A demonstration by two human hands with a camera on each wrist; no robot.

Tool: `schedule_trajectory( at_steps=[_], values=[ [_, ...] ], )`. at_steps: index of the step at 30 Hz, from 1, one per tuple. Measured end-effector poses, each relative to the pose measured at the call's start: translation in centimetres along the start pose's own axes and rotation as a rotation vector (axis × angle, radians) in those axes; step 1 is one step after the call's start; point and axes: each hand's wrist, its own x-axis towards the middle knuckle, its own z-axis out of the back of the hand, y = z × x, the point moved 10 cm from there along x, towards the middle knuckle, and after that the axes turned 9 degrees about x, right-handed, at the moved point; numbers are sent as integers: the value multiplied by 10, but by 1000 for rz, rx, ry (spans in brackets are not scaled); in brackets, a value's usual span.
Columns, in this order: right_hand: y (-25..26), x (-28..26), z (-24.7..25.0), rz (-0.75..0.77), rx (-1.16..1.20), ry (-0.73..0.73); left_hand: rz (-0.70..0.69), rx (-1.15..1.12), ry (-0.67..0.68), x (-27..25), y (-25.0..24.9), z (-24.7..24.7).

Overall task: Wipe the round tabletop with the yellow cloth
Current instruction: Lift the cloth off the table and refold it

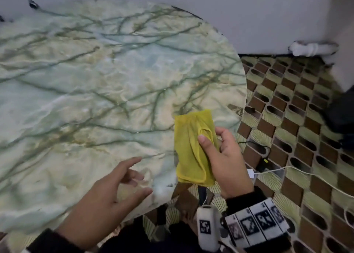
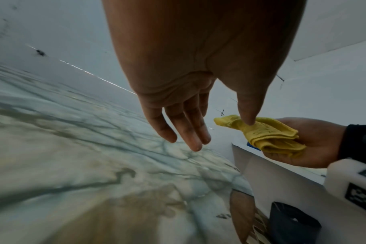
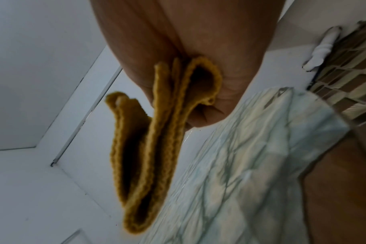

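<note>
The round tabletop point(image 1: 95, 80) has a pale green marble pattern with dark veins; it also shows in the left wrist view point(image 2: 73, 165) and the right wrist view point(image 3: 251, 165). My right hand point(image 1: 224, 157) holds the folded yellow cloth point(image 1: 193, 147) above the table's near right edge, thumb pressed on top of it. The cloth point(image 2: 272, 137) lies folded in the palm, and its layered edges point(image 3: 157, 132) hang below the hand. My left hand point(image 1: 115, 191) hovers over the near edge of the table, fingers point(image 2: 188, 132) spread and relaxed, holding nothing.
A white wall point(image 1: 249, 13) stands behind the table. To the right lies a brown and green patterned floor point(image 1: 297, 128) with a white cable point(image 1: 306, 174) and a black cable point(image 1: 258, 147). A white pipe point(image 1: 310, 48) runs along the wall base.
</note>
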Motion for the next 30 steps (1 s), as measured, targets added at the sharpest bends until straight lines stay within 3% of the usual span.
schedule_trajectory(
  at_steps=[6, 17, 30],
  values=[
    [1, 3, 63, -6, 29, -111, -38, 18, 26, 27, -38, -33],
    [15, 29, 92, 17, 16, -171, -123, -39, 43, 84, -74, -38],
    [43, 106, 167, 13, -25, -80, -88, -68, -76, 141, -143, -77]
  ],
)
